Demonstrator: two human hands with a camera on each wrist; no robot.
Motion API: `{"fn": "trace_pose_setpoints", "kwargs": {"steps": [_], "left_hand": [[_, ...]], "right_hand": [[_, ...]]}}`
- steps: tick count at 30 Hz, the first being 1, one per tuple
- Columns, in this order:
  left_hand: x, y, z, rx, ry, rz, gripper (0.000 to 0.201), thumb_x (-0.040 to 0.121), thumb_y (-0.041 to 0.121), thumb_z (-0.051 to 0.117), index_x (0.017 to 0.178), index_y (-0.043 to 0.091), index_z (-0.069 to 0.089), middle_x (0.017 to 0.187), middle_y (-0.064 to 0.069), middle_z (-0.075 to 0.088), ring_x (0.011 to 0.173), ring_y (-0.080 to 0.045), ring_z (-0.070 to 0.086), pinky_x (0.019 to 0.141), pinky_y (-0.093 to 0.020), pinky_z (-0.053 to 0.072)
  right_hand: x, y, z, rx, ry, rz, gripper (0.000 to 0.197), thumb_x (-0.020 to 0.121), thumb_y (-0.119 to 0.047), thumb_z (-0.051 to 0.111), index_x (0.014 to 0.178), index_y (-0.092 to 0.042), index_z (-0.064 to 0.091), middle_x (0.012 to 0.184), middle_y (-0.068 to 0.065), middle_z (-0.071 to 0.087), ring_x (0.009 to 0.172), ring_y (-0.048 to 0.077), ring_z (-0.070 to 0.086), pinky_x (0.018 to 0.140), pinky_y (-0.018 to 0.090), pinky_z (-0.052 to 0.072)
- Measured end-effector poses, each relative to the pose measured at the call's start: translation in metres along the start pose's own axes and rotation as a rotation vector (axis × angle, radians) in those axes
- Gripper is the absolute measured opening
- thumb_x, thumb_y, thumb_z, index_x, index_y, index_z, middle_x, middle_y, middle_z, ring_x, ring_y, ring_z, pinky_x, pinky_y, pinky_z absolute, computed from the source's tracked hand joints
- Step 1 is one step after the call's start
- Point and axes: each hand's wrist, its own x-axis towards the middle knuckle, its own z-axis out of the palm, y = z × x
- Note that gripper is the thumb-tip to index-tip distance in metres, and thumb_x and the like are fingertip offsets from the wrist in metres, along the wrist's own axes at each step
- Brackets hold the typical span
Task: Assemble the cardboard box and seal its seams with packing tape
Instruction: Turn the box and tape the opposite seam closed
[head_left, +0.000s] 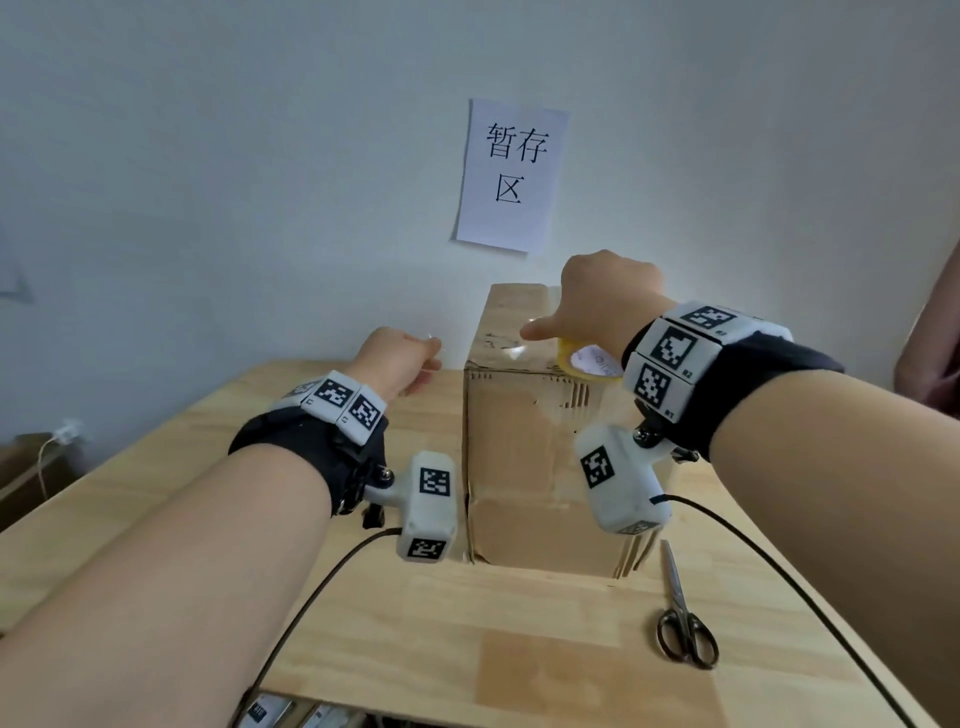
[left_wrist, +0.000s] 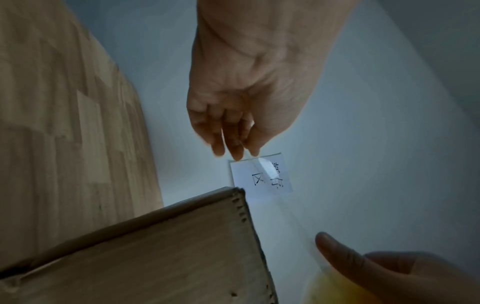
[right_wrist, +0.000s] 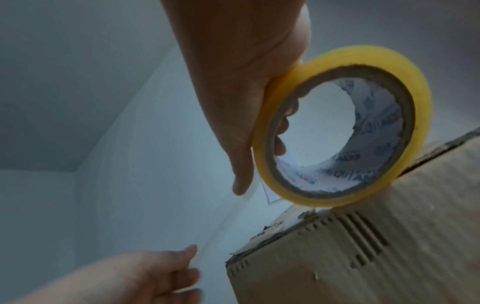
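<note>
Clear tape strip spans both hands beyond the box edge.

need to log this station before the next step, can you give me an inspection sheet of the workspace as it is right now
surface: light wooden table, box and scissors on it.
job's things: cardboard box standing upright; yellow tape roll over its top; clear tape strip stretched from roll to left hand, not yet stuck down.
clutter: scissors lying closed, right of the box.
grippers: left hand pinches the strip's free end, left of the box; right hand grips the roll, thumb out along the tape.
cables: black cable runs from the left wrist camera over the table's near edge; another from the right.
surroundings: pale wall with a paper sign behind the box.
</note>
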Motion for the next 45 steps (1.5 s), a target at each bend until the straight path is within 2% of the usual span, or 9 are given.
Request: {"fn": "trace_pose_setpoints", "kwargs": {"steps": [4, 11, 16, 20, 24, 27, 34, 39, 45], "left_hand": [[-0.001, -0.006, 0.01, -0.213, -0.038, -0.092, 0.037, 0.096, 0.016, 0.049, 0.126, -0.006, 0.044, 0.102, -0.018, 0.064, 0.075, -0.02, 0.062, 0.072, -0.028, 0.053], [-0.008, -0.009, 0.012, -0.34, 0.011, -0.129, 0.034, 0.097, 0.016, 0.04, 0.128, 0.0, 0.041, 0.089, -0.017, 0.067, 0.073, -0.024, 0.066, 0.07, -0.034, 0.056], [-0.011, -0.006, 0.017, -0.317, 0.055, -0.089, 0.033, 0.097, 0.016, 0.042, 0.125, -0.001, 0.045, 0.089, -0.014, 0.067, 0.07, -0.021, 0.065, 0.065, -0.031, 0.056], [-0.014, -0.003, 0.021, -0.259, 0.031, -0.075, 0.017, 0.097, 0.015, 0.041, 0.099, 0.002, 0.052, 0.103, -0.019, 0.063, 0.078, -0.026, 0.059, 0.075, -0.033, 0.051], [-0.021, -0.005, 0.029, -0.27, -0.032, -0.094, 0.023, 0.099, 0.014, 0.036, 0.078, 0.01, 0.044, 0.1, -0.018, 0.06, 0.07, -0.021, 0.06, 0.062, -0.028, 0.052], [-0.029, -0.005, 0.035, -0.308, -0.013, -0.105, 0.015, 0.1, 0.013, 0.035, 0.091, 0.004, 0.043, 0.102, -0.019, 0.058, 0.082, -0.027, 0.061, 0.074, -0.034, 0.051], [-0.03, -0.009, 0.04, -0.201, 0.067, -0.018, 0.023, 0.095, 0.023, 0.047, 0.102, 0.001, 0.054, 0.087, -0.01, 0.066, 0.065, -0.018, 0.059, 0.059, -0.027, 0.047], [-0.026, -0.006, 0.033, -0.015, 0.125, 0.102, 0.033, 0.088, 0.028, 0.063, 0.064, 0.007, 0.055, 0.065, -0.005, 0.058, 0.053, -0.017, 0.052, 0.064, -0.031, 0.047], [-0.014, -0.007, 0.024, 0.126, 0.108, 0.12, 0.042, 0.086, 0.029, 0.066, 0.054, 0.008, 0.049, 0.054, -0.008, 0.053, 0.051, -0.023, 0.047, 0.065, -0.031, 0.043]], "right_hand": [[0.002, -0.009, 0.001, -0.12, 0.116, -0.039, 0.053, 0.08, -0.066, 0.059, 0.066, -0.017, 0.041, 0.063, -0.003, 0.048, 0.055, 0.015, 0.042, 0.079, 0.036, 0.03], [-0.007, -0.01, 0.003, -0.162, 0.303, -0.187, 0.051, 0.096, -0.046, 0.04, 0.057, -0.014, 0.034, 0.053, -0.002, 0.033, 0.045, 0.015, 0.027, 0.05, 0.022, 0.017], [-0.012, 0.0, 0.002, -0.055, 0.15, -0.092, 0.064, 0.086, -0.068, 0.045, 0.055, -0.013, 0.036, 0.053, -0.002, 0.037, 0.045, 0.014, 0.034, 0.047, 0.022, 0.024], [-0.015, 0.01, 0.002, 0.131, 0.033, -0.013, 0.061, 0.078, -0.064, 0.058, 0.055, -0.012, 0.038, 0.053, -0.002, 0.039, 0.047, 0.014, 0.038, 0.045, 0.022, 0.027], [-0.019, 0.016, 0.001, 0.313, -0.054, 0.046, 0.044, 0.079, -0.043, 0.056, 0.056, -0.011, 0.037, 0.055, 0.0, 0.036, 0.05, 0.017, 0.034, 0.048, 0.023, 0.025], [-0.022, 0.015, -0.001, 0.343, -0.084, 0.058, 0.036, 0.08, -0.035, 0.053, 0.058, -0.011, 0.038, 0.057, 0.0, 0.036, 0.052, 0.017, 0.033, 0.049, 0.023, 0.025], [-0.027, 0.016, 0.0, 0.062, -0.101, 0.061, 0.051, 0.087, -0.052, 0.056, 0.059, -0.012, 0.041, 0.057, -0.001, 0.041, 0.05, 0.014, 0.039, 0.048, 0.023, 0.028], [-0.028, 0.004, 0.004, -0.141, -0.126, 0.045, 0.045, 0.09, -0.051, 0.054, 0.066, -0.014, 0.045, 0.067, -0.002, 0.048, 0.055, 0.013, 0.044, 0.053, 0.024, 0.035], [-0.015, -0.016, 0.003, -0.345, -0.108, -0.043, 0.035, 0.091, -0.041, 0.053, 0.067, -0.016, 0.045, 0.069, -0.005, 0.048, 0.057, 0.011, 0.042, 0.054, 0.025, 0.029]]}}
